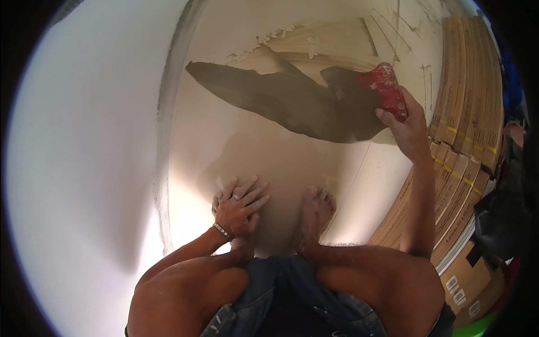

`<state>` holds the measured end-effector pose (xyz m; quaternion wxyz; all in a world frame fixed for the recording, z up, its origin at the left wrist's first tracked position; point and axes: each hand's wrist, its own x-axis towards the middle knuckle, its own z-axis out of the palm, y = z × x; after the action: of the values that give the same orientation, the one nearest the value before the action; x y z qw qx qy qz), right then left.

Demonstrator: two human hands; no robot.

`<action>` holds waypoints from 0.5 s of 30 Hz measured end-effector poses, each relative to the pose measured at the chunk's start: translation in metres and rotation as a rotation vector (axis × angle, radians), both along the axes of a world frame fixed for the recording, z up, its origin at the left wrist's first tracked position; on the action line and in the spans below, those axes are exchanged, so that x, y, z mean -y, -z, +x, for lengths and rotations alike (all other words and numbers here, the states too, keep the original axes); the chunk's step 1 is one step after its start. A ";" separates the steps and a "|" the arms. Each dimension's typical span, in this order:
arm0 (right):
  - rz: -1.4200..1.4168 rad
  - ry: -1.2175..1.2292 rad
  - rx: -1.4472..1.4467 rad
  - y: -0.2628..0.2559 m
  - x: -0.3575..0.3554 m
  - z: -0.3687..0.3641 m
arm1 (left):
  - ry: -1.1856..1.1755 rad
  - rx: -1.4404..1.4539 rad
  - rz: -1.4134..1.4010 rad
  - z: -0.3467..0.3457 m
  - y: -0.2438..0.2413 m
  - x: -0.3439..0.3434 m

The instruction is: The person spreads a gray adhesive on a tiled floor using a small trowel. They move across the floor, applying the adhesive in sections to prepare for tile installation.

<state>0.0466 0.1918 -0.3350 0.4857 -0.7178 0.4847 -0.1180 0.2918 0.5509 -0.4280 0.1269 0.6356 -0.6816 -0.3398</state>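
Observation:
My right hand [406, 126] grips a red hand tool [389, 90] smeared with pale residue, held at the right over the glossy floor tiles [286, 164]. The tool's lower side merges with a broad grey-brown patch [269, 94], probably wet grout, and I cannot tell exactly where one ends. Beyond it are pale crumbs [273, 36] and streaks of thin residue. My left hand [242, 202], with a ring and a bracelet, lies with its fingers apart across my left foot and holds nothing. My bare right foot [318, 206] stands on the tiles.
A white wall [84, 147] runs along the left, with a rough grey strip [166, 105] at its base. Stacked cardboard boxes [467, 84] bearing print line the right side. Near them lies a black plastic bag [501, 223]. A thin tile joint [351, 187] crosses the floor.

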 end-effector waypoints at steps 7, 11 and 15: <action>0.112 -0.133 -0.043 0.008 -0.073 -0.025 | 0.002 0.045 -0.032 -0.010 0.006 0.003; -0.108 -0.106 -0.102 0.005 -0.059 -0.061 | 0.004 0.058 -0.083 -0.016 0.008 0.006; -0.416 0.072 -0.309 0.007 -0.008 -0.111 | 0.002 0.079 -0.087 -0.018 0.004 0.007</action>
<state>-0.0641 0.2000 -0.3417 0.2433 -0.7941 0.5436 -0.1213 0.2742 0.5435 -0.4319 0.1268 0.6417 -0.7008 -0.2847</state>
